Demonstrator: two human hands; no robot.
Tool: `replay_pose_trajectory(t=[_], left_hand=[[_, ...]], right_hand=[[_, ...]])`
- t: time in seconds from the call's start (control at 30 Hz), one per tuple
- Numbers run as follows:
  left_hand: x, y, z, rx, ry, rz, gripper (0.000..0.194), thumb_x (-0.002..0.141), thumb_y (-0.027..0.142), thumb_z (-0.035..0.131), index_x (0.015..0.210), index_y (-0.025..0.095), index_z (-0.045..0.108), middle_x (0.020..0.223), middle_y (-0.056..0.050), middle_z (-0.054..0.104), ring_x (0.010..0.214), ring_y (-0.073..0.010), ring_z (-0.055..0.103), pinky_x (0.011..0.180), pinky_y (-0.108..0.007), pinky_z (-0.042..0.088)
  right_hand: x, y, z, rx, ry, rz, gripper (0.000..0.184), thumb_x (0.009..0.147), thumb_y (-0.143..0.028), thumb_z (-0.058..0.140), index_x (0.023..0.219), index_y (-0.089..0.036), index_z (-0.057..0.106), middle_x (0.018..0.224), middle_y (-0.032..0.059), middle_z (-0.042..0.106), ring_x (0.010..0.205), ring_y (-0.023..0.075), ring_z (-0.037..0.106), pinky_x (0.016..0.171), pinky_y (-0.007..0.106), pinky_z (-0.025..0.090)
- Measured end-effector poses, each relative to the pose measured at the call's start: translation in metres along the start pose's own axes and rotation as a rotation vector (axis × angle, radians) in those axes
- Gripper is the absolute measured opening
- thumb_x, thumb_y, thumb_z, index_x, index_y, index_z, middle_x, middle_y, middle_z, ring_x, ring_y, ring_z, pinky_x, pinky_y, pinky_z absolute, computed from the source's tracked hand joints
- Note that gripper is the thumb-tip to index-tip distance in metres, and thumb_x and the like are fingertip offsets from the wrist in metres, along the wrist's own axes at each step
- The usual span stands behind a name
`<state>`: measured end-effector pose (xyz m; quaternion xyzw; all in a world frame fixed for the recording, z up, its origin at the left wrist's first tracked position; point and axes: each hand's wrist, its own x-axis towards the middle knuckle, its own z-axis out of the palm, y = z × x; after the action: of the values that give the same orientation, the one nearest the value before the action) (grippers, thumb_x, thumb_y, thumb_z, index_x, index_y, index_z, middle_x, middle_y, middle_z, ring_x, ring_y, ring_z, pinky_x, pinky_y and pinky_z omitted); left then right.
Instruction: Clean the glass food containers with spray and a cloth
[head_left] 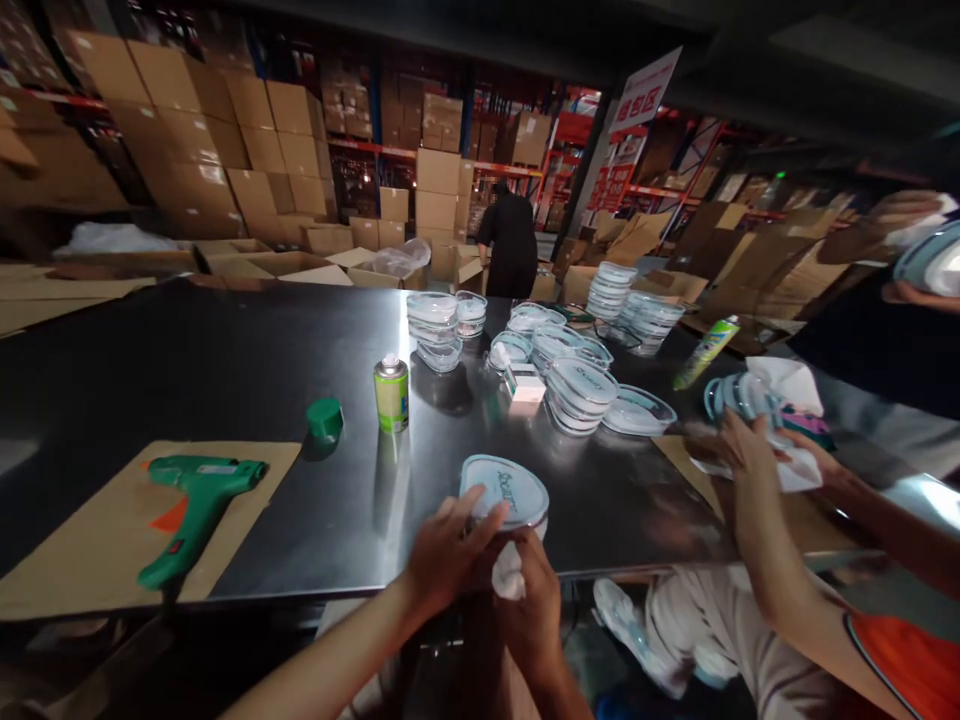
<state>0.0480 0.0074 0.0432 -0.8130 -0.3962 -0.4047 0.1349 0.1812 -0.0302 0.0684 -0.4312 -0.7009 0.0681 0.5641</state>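
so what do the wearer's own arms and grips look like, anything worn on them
The left grip is a bare human hand, no glove; the right grip is likewise ungloved. No sleeve or watch shows on the slim, tapering left forearm, nor on the short visible stretch of right forearm.

1. Container (517,488): clear, its pale lid edged in teal with darker teal lettering.
2. Cloth (509,574): white.
3. Stacked containers (581,385): clear and pale, rimmed in blue-green.
4. Table (225,385): glossy black, streaked with white glare.
5. Glue gun (196,505): green, with orange parts.
6. Cardboard sheet (82,545): tan.
7. Spray can (392,402): lime green, silver on top.
8. Cap (325,417): solid green.
9. Co-worker's sleeve (911,650): orange-red, dark-edged.
10. Sign (645,92): whitish, red characters.
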Motion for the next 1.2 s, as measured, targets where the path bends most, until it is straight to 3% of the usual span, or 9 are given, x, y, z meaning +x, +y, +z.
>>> replay_pose_trajectory(t=[0.2,0.33,0.5,0.73,0.8,0.9,1.0,1.1,1.2], left_hand=[[0.009,0.007,0.003,0.028,-0.011,-0.161,0.029,0.086,0.035,0.055,0.11,0.021,0.06,0.114,-0.013,0.066,0.084,-0.0231,0.065,0.063,-0.03,0.052],[0.009,0.007,0.0,0.035,-0.022,-0.265,0.03,0.084,0.036,0.056,0.11,0.021,0.059,0.109,-0.012,0.067,0.08,-0.0236,0.066,0.054,-0.028,0.048],[0.012,0.008,-0.008,0.09,-0.093,-0.255,0.035,0.085,0.034,0.056,0.117,0.02,0.058,0.112,-0.014,0.066,0.082,-0.0262,0.067,0.054,-0.029,0.05],[0.016,0.008,-0.015,0.192,-0.063,-0.207,0.044,0.083,0.005,0.049,0.122,0.025,0.054,0.105,-0.008,0.066,0.083,-0.0217,0.067,0.056,-0.026,0.053],[0.018,0.008,-0.013,0.207,0.041,-0.122,0.044,0.085,0.003,0.044,0.123,0.025,0.052,0.114,-0.011,0.062,0.089,-0.0212,0.066,0.061,-0.026,0.054],[0.02,0.007,-0.008,0.16,0.149,-0.015,0.026,0.091,0.017,0.044,0.115,0.022,0.055,0.121,-0.016,0.056,0.098,-0.024,0.064,0.07,-0.03,0.055],[0.022,0.01,-0.006,0.078,0.096,-0.035,0.02,0.093,0.029,0.045,0.102,0.018,0.059,0.106,-0.013,0.061,0.087,-0.0233,0.064,0.067,-0.03,0.053],[0.026,0.014,-0.007,0.028,0.012,-0.098,0.016,0.092,0.02,0.045,0.089,0.019,0.061,0.08,-0.004,0.062,0.071,-0.0186,0.061,0.059,-0.027,0.048],[0.029,0.014,-0.009,0.013,-0.052,-0.115,0.015,0.09,0.018,0.05,0.1,0.02,0.061,0.072,0.0,0.06,0.065,-0.0169,0.06,0.055,-0.025,0.045]], right_hand=[[-0.004,-0.006,0.002,-0.166,0.022,-0.101,0.017,0.084,-0.008,0.047,0.082,-0.023,0.055,0.074,0.0,0.059,0.062,0.0129,0.057,0.055,0.021,0.047],[-0.008,-0.004,-0.003,-0.367,-0.001,-0.211,0.016,0.086,-0.008,0.045,0.087,-0.021,0.054,0.09,0.0072,0.064,0.081,0.0182,0.062,0.069,0.028,0.052],[-0.005,0.001,-0.008,-0.444,-0.021,-0.234,0.013,0.089,-0.013,0.041,0.088,-0.02,0.052,0.095,0.0102,0.062,0.085,0.0186,0.063,0.066,0.026,0.054],[0.006,0.026,-0.006,-0.401,0.05,-0.243,0.017,0.09,-0.017,0.039,0.085,-0.02,0.055,0.095,0.0088,0.061,0.095,0.0194,0.063,0.071,0.027,0.053],[0.009,0.03,-0.007,-0.358,0.12,-0.12,0.017,0.089,-0.018,0.042,0.084,-0.019,0.058,0.09,0.0072,0.062,0.088,0.0182,0.064,0.069,0.026,0.052],[0.012,0.031,-0.013,-0.112,0.173,0.302,0.018,0.085,-0.032,0.052,0.08,-0.019,0.064,0.072,0.0018,0.058,0.065,0.0152,0.058,0.057,0.024,0.048],[0.014,0.027,-0.02,0.1,0.152,0.6,0.03,0.079,-0.047,0.06,0.076,-0.018,0.064,0.06,-0.0012,0.053,0.051,0.0134,0.048,0.045,0.024,0.042],[0.014,0.023,-0.023,0.213,0.195,0.743,0.039,0.068,-0.054,0.068,0.075,-0.016,0.064,0.058,-0.0011,0.055,0.047,0.0129,0.046,0.04,0.025,0.04],[0.012,0.021,-0.023,0.323,0.245,0.872,0.048,0.059,-0.057,0.074,0.081,-0.015,0.064,0.056,-0.0008,0.056,0.043,0.0133,0.045,0.036,0.025,0.035]])
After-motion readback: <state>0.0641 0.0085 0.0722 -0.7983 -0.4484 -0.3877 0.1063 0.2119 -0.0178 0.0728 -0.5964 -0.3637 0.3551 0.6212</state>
